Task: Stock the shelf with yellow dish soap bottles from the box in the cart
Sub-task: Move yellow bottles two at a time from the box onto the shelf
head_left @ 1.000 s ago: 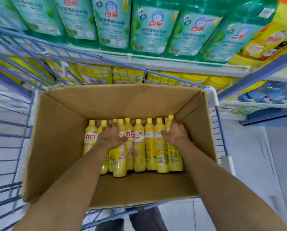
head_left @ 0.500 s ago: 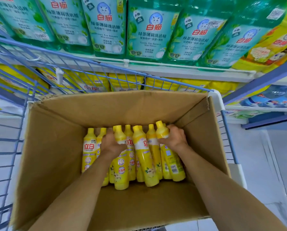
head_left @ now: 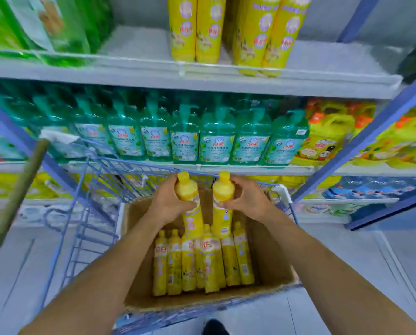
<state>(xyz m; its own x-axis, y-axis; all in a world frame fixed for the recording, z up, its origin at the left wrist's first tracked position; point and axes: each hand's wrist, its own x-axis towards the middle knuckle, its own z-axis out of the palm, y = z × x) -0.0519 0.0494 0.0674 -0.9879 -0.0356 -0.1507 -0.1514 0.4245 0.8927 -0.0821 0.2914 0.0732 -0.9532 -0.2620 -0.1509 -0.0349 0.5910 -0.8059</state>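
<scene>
My left hand grips a yellow dish soap bottle near its neck, lifted above the box. My right hand grips a second yellow bottle the same way, right beside the first. Both bottles stand upright with their caps up, level with the cart's far rim. Below them the cardboard box in the blue wire cart holds several more yellow bottles lying side by side. On the top shelf stand several yellow bottles of the same kind, with bare shelf on either side.
Green pump bottles fill the middle shelf; yellow and orange jugs sit to their right. Green bottles stand top left. A wooden pole leans at the left. A blue shelf upright slants at the right.
Both hands have lifted a bottle each out of the box, up to the cart's rim. The view has tilted upward, bringing the top shelf into sight.
</scene>
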